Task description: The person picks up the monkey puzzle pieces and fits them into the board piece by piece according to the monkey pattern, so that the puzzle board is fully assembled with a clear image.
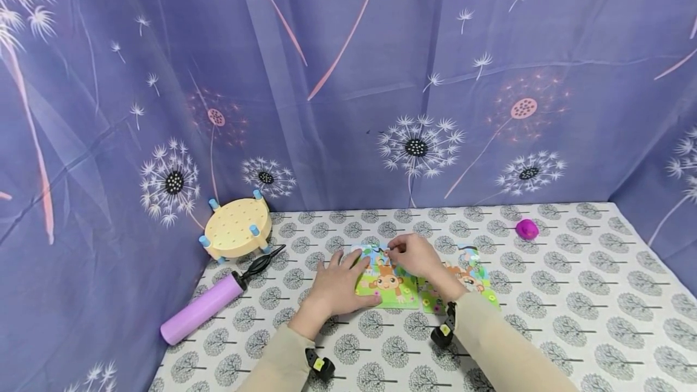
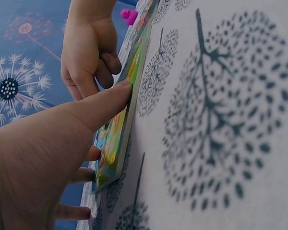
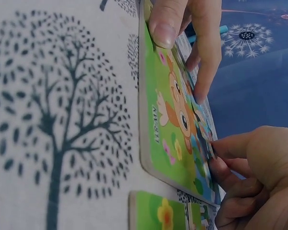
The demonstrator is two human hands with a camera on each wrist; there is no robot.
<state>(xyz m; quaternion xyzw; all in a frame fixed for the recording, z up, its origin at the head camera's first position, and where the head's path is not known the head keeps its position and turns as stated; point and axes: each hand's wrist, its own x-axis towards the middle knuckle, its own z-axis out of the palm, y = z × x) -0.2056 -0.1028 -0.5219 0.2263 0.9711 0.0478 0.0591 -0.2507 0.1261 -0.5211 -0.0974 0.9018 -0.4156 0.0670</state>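
A monkey picture puzzle board (image 1: 387, 297) lies flat on the table. My left hand (image 1: 339, 286) rests on its left side with fingers spread, the thumb (image 2: 120, 93) along the near edge. Over the board's far right part, my right hand (image 1: 416, 256) pinches a small puzzle piece (image 3: 210, 149) between thumb and index finger, close to the board surface; the fingers hide most of the piece. Right beside the board lies a second monkey picture (image 1: 484, 274), partly under my right wrist. In the right wrist view its near corner shows separate pieces, one with an orange flower (image 3: 165, 214).
At the left stand a yellow stool-like toy (image 1: 238, 228) with blue-tipped legs and a purple hand pump (image 1: 204, 310) with a black nozzle. A small magenta toy (image 1: 527, 229) sits at the back right. A blue dandelion curtain (image 1: 348, 138) borders the tree-print tablecloth (image 1: 577, 325).
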